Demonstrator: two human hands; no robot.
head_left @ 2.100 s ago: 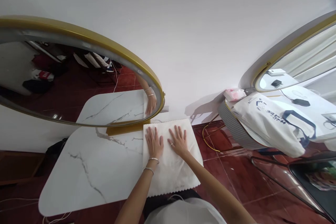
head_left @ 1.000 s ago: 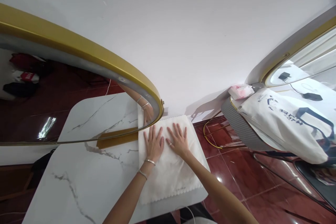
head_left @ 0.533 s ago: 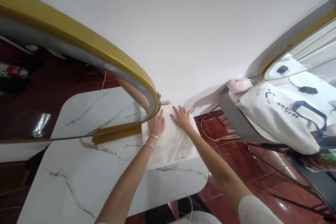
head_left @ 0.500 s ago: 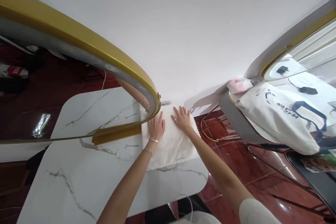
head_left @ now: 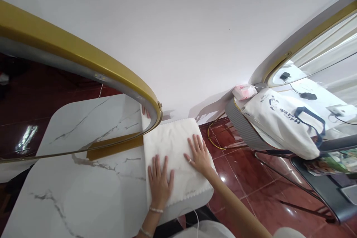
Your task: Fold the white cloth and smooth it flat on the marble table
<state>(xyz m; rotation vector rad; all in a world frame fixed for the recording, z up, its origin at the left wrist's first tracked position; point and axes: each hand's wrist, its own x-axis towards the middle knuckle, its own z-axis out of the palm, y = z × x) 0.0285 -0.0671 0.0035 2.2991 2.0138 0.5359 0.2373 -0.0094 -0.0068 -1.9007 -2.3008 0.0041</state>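
A white cloth [head_left: 175, 137] with scalloped edges lies spread on the right end of the marble-patterned table [head_left: 111, 197]. My left hand [head_left: 161, 180] rests flat on the cloth's lower left part, fingers spread, a bracelet at the wrist. On the right part of the cloth, near its edge, my right hand [head_left: 199, 155] lies palm down with its fingers apart and a ring on one of them. Neither hand holds anything.
A gold-framed round mirror [head_left: 119, 68] stands over the table's left side; another mirror [head_left: 272, 67] is at the right. Beside it, a second table bears a white bag [head_left: 281, 122] and a pink tissue pack [head_left: 244, 92]. A black chair [head_left: 320, 182] stands at right.
Both hands have slid over the cloth toward my body, the left one further. More of the cloth's far part shows. The camera view has shifted slightly.
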